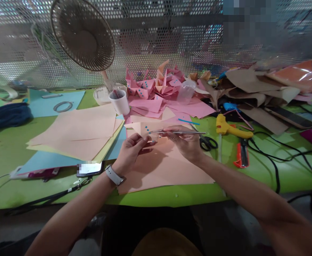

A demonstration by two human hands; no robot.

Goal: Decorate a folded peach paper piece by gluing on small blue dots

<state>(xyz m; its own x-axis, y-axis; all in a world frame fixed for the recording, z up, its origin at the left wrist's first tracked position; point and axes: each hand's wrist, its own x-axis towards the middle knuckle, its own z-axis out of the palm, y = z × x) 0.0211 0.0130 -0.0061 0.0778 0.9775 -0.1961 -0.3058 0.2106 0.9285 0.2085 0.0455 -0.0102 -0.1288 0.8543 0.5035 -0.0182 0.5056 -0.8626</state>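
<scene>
My right hand point(185, 142) grips metal tweezers point(190, 132) like a pen, their tips pointing left. The tips meet a folded peach paper piece point(137, 128) that carries small blue squares point(146, 127). My left hand point(133, 148), with a watch on its wrist, is closed at the near edge of this piece, thumb and fingers pinched on it. Part of the piece is hidden by both hands. Under the hands lie larger peach sheets point(166, 170). Beyond the tweezers is a thin blue strip point(188, 121).
To the left are stacked peach sheets point(73, 124), a phone point(89, 168) and a white cup point(119, 102) before a fan point(82, 35). Pink folded paper shapes point(142, 87) pile up behind. At right are scissors point(208, 143), a yellow glue gun point(232, 128), a red cutter point(241, 153) and black cables point(273, 156).
</scene>
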